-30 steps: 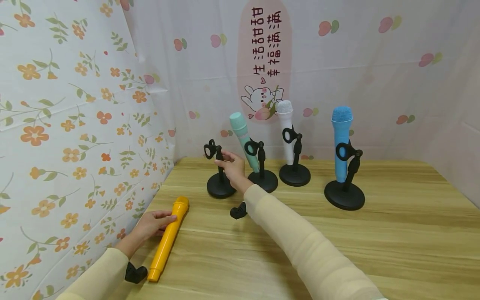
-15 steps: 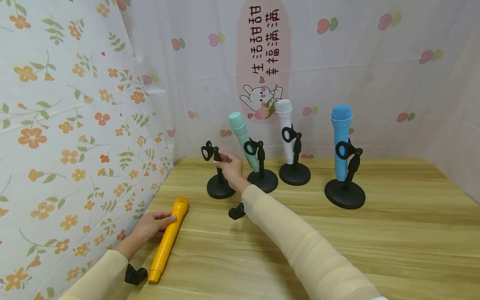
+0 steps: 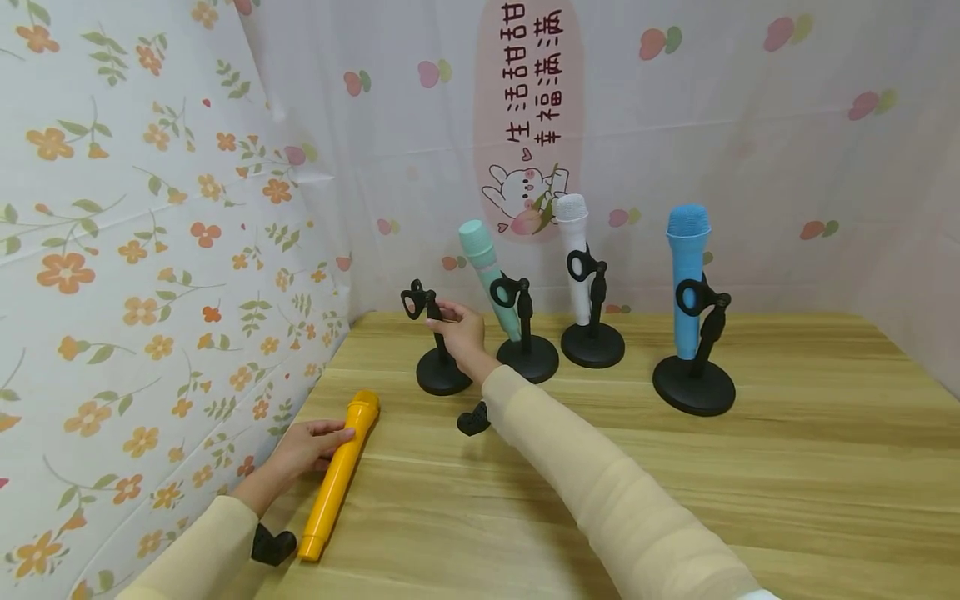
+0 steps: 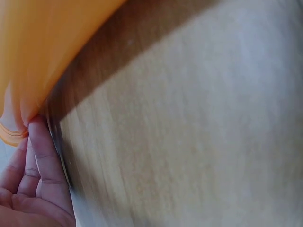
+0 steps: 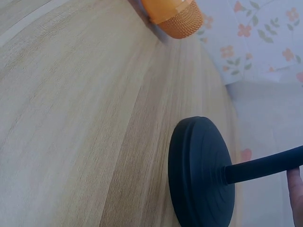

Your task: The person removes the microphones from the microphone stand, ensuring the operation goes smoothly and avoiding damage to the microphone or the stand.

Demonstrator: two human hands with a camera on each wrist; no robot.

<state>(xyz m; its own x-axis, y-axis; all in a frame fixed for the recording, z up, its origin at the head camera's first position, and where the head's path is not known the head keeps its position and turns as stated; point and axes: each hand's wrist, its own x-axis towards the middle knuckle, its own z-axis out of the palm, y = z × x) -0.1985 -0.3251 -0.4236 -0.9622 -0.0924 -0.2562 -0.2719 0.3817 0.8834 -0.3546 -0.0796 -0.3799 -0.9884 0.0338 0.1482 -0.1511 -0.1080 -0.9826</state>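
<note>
My left hand (image 3: 303, 450) grips an orange microphone (image 3: 330, 492) around its upper body. It lies on the wooden table at the left, head pointing away from me. In the left wrist view, fingers (image 4: 45, 161) touch its orange side. My right hand (image 3: 461, 337) holds the upper pole of a black microphone stand (image 3: 442, 372), just under its clip (image 3: 416, 300), which has nothing in it. The pole leans slightly left and the round base rests on the table. The right wrist view shows the base (image 5: 201, 172) and a fingertip (image 5: 296, 189) against the pole.
To the right, similar black stands hold a mint-green microphone (image 3: 487, 267), a white microphone (image 3: 573, 225) and a blue microphone (image 3: 686, 250). The green one tilts, close beside my right hand. A floral cloth (image 3: 150, 250) borders the left side, and a printed curtain (image 3: 390, 125) hangs behind the table (image 3: 600, 517).
The held stand's clip has moved a little left and turned, its pole now leaning more. My left hand and the orange microphone stay in place. The head view shifts slightly.
</note>
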